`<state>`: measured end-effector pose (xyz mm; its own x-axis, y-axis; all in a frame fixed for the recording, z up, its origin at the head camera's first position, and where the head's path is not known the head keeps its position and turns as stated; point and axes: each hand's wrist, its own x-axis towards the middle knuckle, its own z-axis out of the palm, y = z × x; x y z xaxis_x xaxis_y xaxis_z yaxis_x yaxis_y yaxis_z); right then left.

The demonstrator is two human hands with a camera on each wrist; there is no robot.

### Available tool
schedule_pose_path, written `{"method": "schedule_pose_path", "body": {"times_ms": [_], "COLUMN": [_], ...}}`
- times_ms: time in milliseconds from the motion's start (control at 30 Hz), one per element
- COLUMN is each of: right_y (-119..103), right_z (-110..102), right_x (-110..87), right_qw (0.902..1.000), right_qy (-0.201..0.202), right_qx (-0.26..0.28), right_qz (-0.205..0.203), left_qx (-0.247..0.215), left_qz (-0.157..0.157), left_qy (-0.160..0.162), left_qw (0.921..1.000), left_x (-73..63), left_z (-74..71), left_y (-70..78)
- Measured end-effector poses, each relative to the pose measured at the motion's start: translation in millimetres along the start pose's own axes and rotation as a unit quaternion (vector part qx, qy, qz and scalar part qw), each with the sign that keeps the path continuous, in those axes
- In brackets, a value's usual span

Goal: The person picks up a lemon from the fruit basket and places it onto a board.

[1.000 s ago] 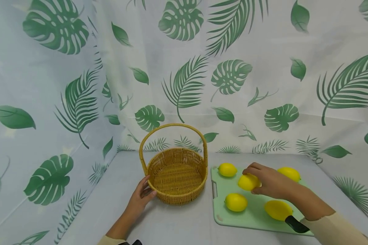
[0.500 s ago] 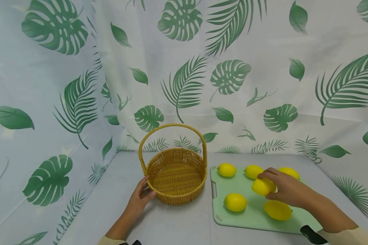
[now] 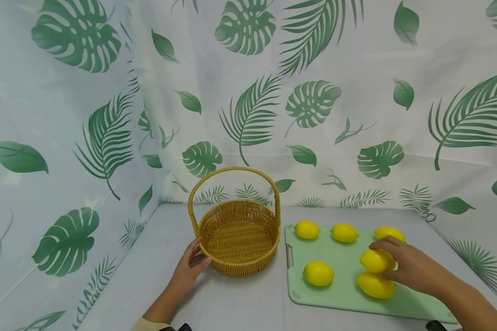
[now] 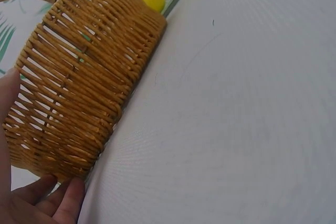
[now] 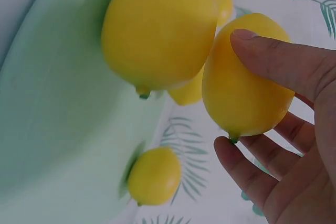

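Note:
My right hand (image 3: 410,264) pinches a yellow lemon (image 3: 373,260) between thumb and fingers. In the right wrist view the held lemon (image 5: 247,87) has its green stem end near a fingertip. Just below it in the head view, overlapping it, lies another lemon (image 3: 376,287) on the pale green cutting board (image 3: 343,296). A lemon (image 3: 319,274) is at the board's front left. Further back are a left lemon (image 3: 307,230), a middle lemon (image 3: 345,233) and a right lemon (image 3: 391,233). My left hand (image 3: 188,264) holds the side of a round wicker basket (image 3: 244,269), which has nothing in it.
The basket's tall arched handle (image 3: 234,169) rises over its bowl. A white cloth (image 3: 248,303) covers the table. Leaf-printed curtain (image 3: 248,115) closes off the back and sides. The board has a slot handle (image 3: 289,256) on its left edge.
My right hand has carried the lemon to the right and nearer to me, uncovering the middle lemon at the back. The left hand and the basket have stayed in place.

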<state>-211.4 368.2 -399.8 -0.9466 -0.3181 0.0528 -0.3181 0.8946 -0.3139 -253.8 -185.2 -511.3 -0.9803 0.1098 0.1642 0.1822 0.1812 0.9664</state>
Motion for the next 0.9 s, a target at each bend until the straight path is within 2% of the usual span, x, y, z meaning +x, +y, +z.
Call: {"method": "schedule_pose_path", "body": {"times_ms": [300,500,667,900], "right_y": [26.3,40.8,50.6,66.5], "right_z": [-2.6,2.2,4.6,8.9], "right_x": [-16.5,-27.7,-32.5,-39.3], "right_qw": [0.9996,0.9985,0.9973,0.9961], "right_qy": [0.021,0.032,0.012,0.0], "right_qx": [-0.018,-0.026,-0.03,-0.032], "right_qz": [0.009,0.035,0.066,0.083], "left_qx": [0.006,0.012,0.005,-0.003], "left_qz": [0.007,0.009,0.005,0.004], "left_qy": [0.0,0.001,0.002,0.002], "left_qw": [1.0,0.9999,1.0,1.0], "left_x": [3.6,4.3,4.5,4.2], "left_z": [-1.1,-0.6,-0.2,-0.6], "left_y": [-5.2,-8.4,-7.7,-8.1]}}
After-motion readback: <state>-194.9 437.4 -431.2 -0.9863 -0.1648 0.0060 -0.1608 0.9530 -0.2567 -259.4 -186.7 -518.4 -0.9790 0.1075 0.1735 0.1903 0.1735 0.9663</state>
